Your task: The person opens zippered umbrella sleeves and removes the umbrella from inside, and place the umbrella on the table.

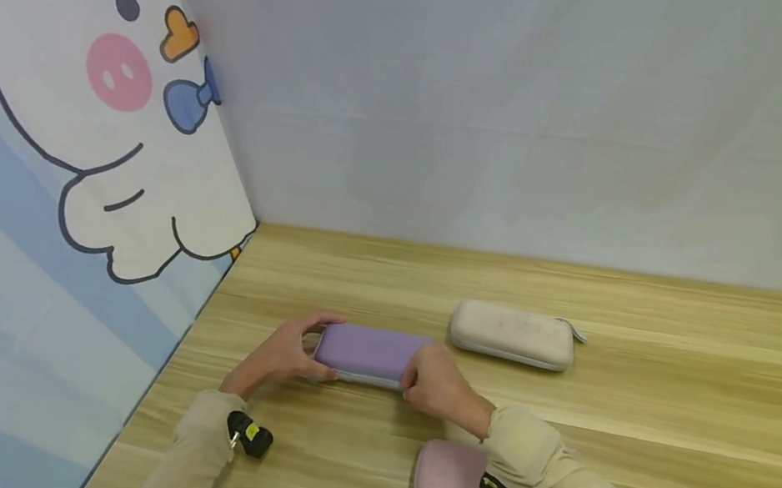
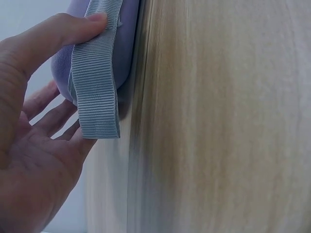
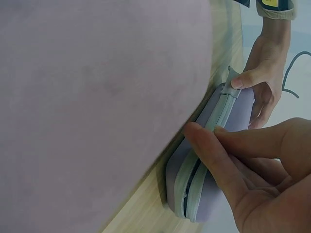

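A purple zippered pencil case (image 1: 371, 349) lies on the wooden table. My left hand (image 1: 288, 348) grips its left end, fingers behind and thumb in front. In the left wrist view that thumb presses on the case's grey ribbed strap (image 2: 95, 92). At the right end, my right hand (image 1: 441, 386) pinches at the front seam with thumb and index finger. The zipper slider is hidden between those fingertips. In the right wrist view, the pale zipper (image 3: 181, 189) is parted near the case's right end, showing a narrow dark gap.
Behind and to the right lies a cream case (image 1: 514, 334) with a small strap. A pink case (image 1: 447, 476) sits in front, partly under my right forearm. A pale cloth (image 1: 529, 130) hangs behind the table, and a cartoon-printed cloth (image 1: 5, 237) at the left.
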The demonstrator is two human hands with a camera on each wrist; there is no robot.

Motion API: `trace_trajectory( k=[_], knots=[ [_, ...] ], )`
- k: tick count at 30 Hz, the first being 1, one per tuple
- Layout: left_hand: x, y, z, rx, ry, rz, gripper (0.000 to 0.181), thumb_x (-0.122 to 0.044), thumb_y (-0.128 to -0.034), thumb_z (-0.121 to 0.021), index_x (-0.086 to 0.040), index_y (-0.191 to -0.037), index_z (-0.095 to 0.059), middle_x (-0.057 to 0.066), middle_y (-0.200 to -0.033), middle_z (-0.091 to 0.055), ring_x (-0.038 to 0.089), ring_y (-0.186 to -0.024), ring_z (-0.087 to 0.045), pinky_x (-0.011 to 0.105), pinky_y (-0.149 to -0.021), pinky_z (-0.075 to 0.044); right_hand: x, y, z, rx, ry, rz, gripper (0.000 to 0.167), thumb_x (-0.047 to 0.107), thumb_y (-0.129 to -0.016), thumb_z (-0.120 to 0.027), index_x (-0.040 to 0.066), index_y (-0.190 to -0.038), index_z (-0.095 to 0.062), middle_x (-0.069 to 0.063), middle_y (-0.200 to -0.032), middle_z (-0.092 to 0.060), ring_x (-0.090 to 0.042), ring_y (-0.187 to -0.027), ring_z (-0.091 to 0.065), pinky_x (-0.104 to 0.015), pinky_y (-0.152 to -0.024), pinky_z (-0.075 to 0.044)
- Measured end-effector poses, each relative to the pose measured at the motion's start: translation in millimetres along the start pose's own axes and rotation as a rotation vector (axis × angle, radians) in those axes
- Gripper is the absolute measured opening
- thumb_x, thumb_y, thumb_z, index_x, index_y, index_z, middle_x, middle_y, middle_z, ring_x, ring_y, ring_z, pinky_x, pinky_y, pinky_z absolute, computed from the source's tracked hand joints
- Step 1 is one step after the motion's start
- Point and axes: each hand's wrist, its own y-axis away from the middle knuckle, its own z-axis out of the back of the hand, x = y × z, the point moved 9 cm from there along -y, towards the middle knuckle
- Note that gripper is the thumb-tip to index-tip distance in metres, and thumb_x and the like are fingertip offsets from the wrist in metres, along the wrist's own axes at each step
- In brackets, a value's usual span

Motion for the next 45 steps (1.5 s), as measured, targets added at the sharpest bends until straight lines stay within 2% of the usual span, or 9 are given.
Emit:
trace_trajectory(
  k=[3,6,10,14,20,25,33,40,45],
  knots=[
    [0.4,0.9,0.2,0.000,-0.003,0.012,0.081,-0.012,-0.0647,-0.087,-0.009,-0.135,-0.048,0.013,-0.135,-0.047,0.033,-0.122,-0.046,0.043,-0.094,-0.046,6.0,-3.8,-3.9,0.014,0.012,0.052,0.032,-0.015,-0.054,-0.050,0.012,-0.038,-0.044,0.014,-0.042,-0.026,0.001,-0.043,-0.019,-0.014,-0.043,-0.018],
    [2.1,0.9,1.0,-0.003,-0.010,0.022,0.081,-0.012,-0.0646,-0.087,-0.009,-0.135,-0.048,0.013,-0.135,-0.047,0.034,-0.123,-0.046,0.043,-0.093,-0.047,10.7,-8.3,-5.9,0.018,0.039,0.065,0.037,-0.015,-0.053,-0.048,0.016,-0.038,-0.035,0.015,-0.044,-0.019,0.000,-0.043,-0.014,-0.015,-0.042,-0.013],
    [1.3,0.5,2.2,-0.007,-0.010,0.016,0.081,-0.010,-0.0644,-0.087,-0.007,-0.135,-0.048,0.016,-0.136,-0.047,0.036,-0.123,-0.046,0.044,-0.094,-0.046,13.7,-14.8,-8.6,0.042,0.069,0.029,0.037,-0.016,-0.054,-0.047,0.016,-0.037,-0.039,0.016,-0.040,-0.023,0.001,-0.041,-0.016,-0.013,-0.039,-0.014],
    [-0.9,0.1,2.0,-0.006,0.004,0.001,0.082,-0.009,-0.0649,-0.086,-0.004,-0.136,-0.046,0.019,-0.136,-0.046,0.039,-0.123,-0.045,0.048,-0.093,-0.045,15.9,-19.8,-10.6,0.068,0.066,-0.016,0.032,-0.016,-0.055,-0.048,0.009,-0.037,-0.051,0.014,-0.038,-0.031,0.000,-0.038,-0.021,-0.013,-0.037,-0.019],
    [2.0,-1.7,4.1,-0.013,-0.021,0.020,0.080,-0.011,-0.0633,-0.088,-0.009,-0.133,-0.050,0.014,-0.134,-0.049,0.035,-0.121,-0.048,0.043,-0.093,-0.047,14.9,-24.7,-15.5,0.090,0.067,-0.080,0.028,-0.016,-0.061,-0.053,0.003,-0.043,-0.062,0.007,-0.037,-0.045,-0.001,-0.036,-0.033,-0.014,-0.037,-0.029],
    [1.2,-2.3,4.7,-0.012,-0.039,0.025,0.079,-0.012,-0.0637,-0.087,-0.008,-0.133,-0.050,0.015,-0.133,-0.050,0.035,-0.121,-0.047,0.044,-0.095,-0.045,16.8,-29.8,-19.8,0.084,0.061,-0.068,0.029,-0.016,-0.061,-0.053,0.005,-0.042,-0.060,0.007,-0.037,-0.044,-0.001,-0.036,-0.033,-0.014,-0.037,-0.028],
    [-30.9,4.2,1.1,0.028,-0.036,0.012,0.076,-0.002,-0.0654,-0.084,0.005,-0.132,-0.047,0.024,-0.131,-0.048,0.042,-0.120,-0.047,0.048,-0.095,-0.044,16.9,-34.3,-25.5,0.060,0.054,-0.047,0.029,-0.014,-0.058,-0.055,0.009,-0.042,-0.060,0.010,-0.040,-0.044,-0.003,-0.040,-0.036,-0.015,-0.038,-0.031],
    [-9.2,-4.1,-2.1,0.029,-0.013,0.038,0.079,-0.008,-0.0642,-0.086,-0.003,-0.133,-0.047,0.021,-0.133,-0.047,0.041,-0.119,-0.048,0.047,-0.094,-0.045,19.6,-38.3,-29.4,0.074,-0.001,-0.017,0.028,-0.015,-0.058,-0.052,0.005,-0.041,-0.058,0.012,-0.038,-0.037,-0.001,-0.036,-0.029,-0.015,-0.034,-0.023],
    [4.3,-9.9,-1.2,0.031,0.002,0.060,0.080,-0.011,-0.0613,-0.088,-0.010,-0.131,-0.049,0.015,-0.132,-0.048,0.037,-0.119,-0.049,0.044,-0.094,-0.046,21.9,-44.1,-32.7,0.077,0.014,-0.005,0.026,-0.015,-0.059,-0.056,0.005,-0.045,-0.063,0.008,-0.041,-0.047,-0.003,-0.040,-0.036,-0.015,-0.038,-0.030]
  ],
)
